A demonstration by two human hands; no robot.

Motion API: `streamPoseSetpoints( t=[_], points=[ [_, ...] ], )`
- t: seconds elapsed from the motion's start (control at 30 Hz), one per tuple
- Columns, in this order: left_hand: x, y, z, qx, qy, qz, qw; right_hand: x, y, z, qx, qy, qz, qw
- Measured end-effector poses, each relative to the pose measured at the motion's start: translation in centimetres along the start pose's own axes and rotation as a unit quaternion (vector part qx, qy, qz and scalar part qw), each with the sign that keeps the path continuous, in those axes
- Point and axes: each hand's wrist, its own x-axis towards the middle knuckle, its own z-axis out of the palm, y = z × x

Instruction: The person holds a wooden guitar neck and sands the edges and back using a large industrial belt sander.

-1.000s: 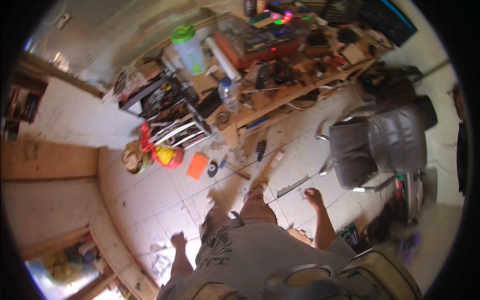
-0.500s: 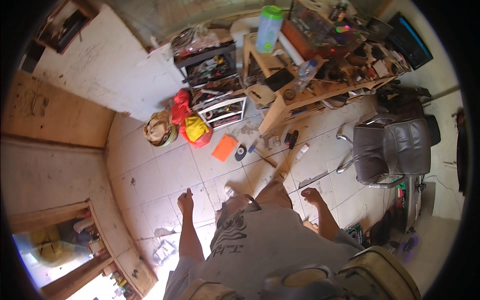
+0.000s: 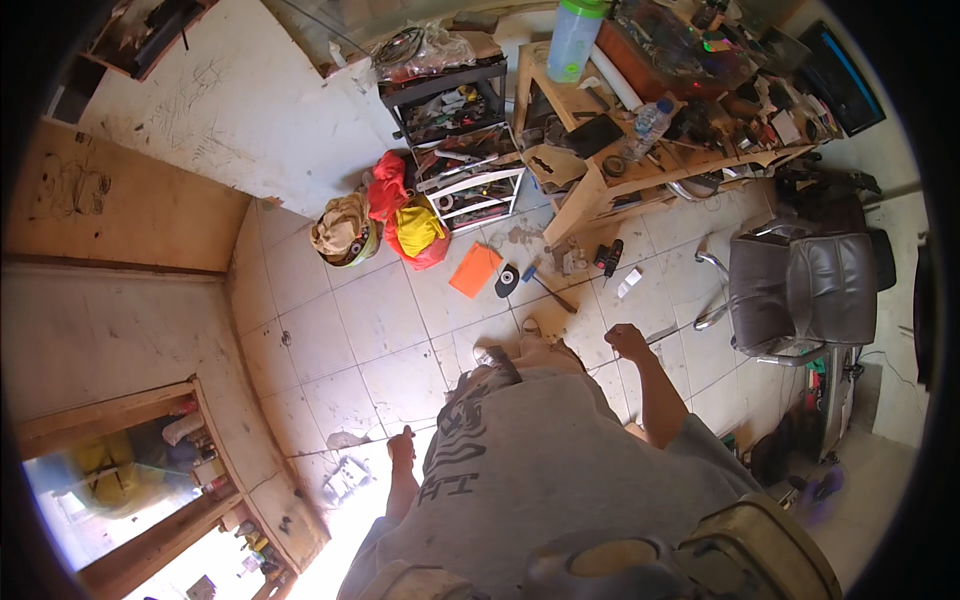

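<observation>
My left hand (image 3: 402,445) hangs low at my left side over the bright tiles, fingers curled, nothing visible in it. Farther forward on the right, my right hand (image 3: 627,342) is loosely closed above the floor, also with nothing visible in it. Neither hand touches any object. On the tiles ahead of my feet lie an orange sheet (image 3: 475,270), a dark flat piece with a round disc (image 3: 508,280), a blue-headed hammer (image 3: 548,290), a cordless drill (image 3: 608,258) and a small white box (image 3: 629,283).
A cluttered wooden workbench (image 3: 572,212) stands ahead right, beside a tool cart (image 3: 475,205). Red and yellow bags (image 3: 418,230) and a filled bucket (image 3: 342,232) sit left of the cart. A brown office chair (image 3: 795,290) is at right. A wooden-framed opening (image 3: 110,410) is at lower left.
My left hand has swung back toward my body, and my right hand has moved forward. My feet have shifted position. The room has slid rightward and the floor items slightly upward in view.
</observation>
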Motion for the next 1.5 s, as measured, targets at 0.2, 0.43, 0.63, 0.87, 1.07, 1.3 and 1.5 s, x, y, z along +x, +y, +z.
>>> streamPoseSetpoints(
  t=[0.2,0.43,0.63,0.87,1.07,1.3,1.5],
  points=[
    [1.5,4.7,0.4,-0.049,0.083,-0.048,0.994,0.5,-1.3,-0.5,-0.034,-0.002,-0.035,0.999],
    [1.1,16.1,-0.5,0.085,0.167,0.083,0.979,1.2,10.2,2.8,-0.045,0.125,-0.049,0.99],
    [-2.7,16.4,1.4,0.117,0.165,0.181,0.962,-1.4,11.0,1.2,0.03,0.0,0.097,0.995],
    [-7.9,12.0,3.5,0.167,0.124,0.037,0.977,1.0,12.6,1.5,-0.132,-0.067,-0.01,0.989],
    [-8.4,7.5,3.8,0.039,0.0,-0.056,0.998,2.7,9.2,-0.1,-0.076,-0.016,-0.081,0.994],
    [-3.0,8.0,4.1,-0.013,-0.026,-0.002,1.0,1.7,8.7,2.0,0.056,0.075,-0.049,0.994],
    [1.8,7.9,3.1,-0.037,-0.087,-0.013,0.995,-3.9,3.2,-0.9,0.031,0.151,-0.013,0.988]
  ],
)
